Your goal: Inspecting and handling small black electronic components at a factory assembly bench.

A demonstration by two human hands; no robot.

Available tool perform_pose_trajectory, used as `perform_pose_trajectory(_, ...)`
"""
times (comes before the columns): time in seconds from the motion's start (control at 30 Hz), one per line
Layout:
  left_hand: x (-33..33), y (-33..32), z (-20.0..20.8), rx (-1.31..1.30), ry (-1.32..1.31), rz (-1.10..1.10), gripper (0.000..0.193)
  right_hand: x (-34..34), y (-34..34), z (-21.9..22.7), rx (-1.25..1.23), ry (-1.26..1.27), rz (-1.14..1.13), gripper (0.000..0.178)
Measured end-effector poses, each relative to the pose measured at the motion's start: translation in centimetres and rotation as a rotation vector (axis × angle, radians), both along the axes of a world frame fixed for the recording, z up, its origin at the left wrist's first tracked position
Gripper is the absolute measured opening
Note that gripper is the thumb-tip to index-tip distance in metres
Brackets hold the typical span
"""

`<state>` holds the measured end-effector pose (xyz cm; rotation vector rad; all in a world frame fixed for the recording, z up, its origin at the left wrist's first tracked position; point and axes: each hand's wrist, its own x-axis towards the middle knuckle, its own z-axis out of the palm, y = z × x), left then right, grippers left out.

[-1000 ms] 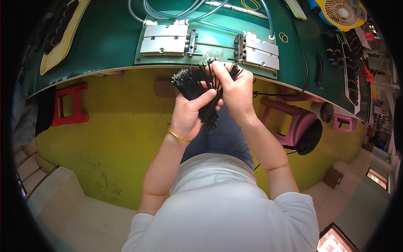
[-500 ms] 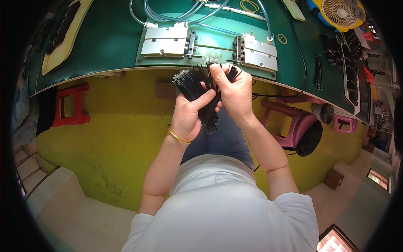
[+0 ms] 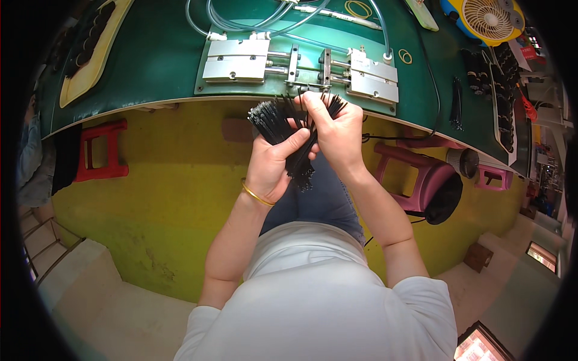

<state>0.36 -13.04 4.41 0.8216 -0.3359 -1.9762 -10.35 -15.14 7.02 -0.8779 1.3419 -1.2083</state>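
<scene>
Where behind fingers (image 3: 292, 144), black strands (image 3: 275, 127) hidden.

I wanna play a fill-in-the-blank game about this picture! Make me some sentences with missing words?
The left hand grips a bundle of thin strands coloured ____.
The bracelet is worn on the ____ wrist.
The fan on the table is blue and ____.
The stool at the picture's left is coloured ____.

Missing words: black; left; yellow; red.

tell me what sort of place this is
Likely an assembly workshop: a green bench carries two metal blocks with hoses, and the left hand holds thin black strands.
</scene>
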Motion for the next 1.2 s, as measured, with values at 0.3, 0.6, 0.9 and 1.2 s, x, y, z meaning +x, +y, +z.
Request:
perform_pose_trajectory(0.3, -0.2, -0.1, -0.5, -0.019, 0.029, -0.009, 0.010, -0.3, -0.2, -0.2, 0.004, 0.015, -0.003, 0.021)
perform_pose_trajectory(0.6, -0.2, 0.3, 0.0, 0.011, 0.060, 0.018, 0.010, -0.1, -0.1, -0.6, -0.037, -0.007, -0.025, 0.023)
perform_pose_trajectory(0.9, 0.1, 0.4, -0.4, -0.015, 0.051, -0.004, 0.013, 0.3, 0.3, 0.6, -0.028, -0.005, -0.022, 0.022)
perform_pose_trajectory(1.2, 0.1, 0.2, -0.6, 0.004, 0.040, -0.008, 0.013, 0.2, -0.1, 0.3, 0.004, -0.025, -0.037, 0.022)
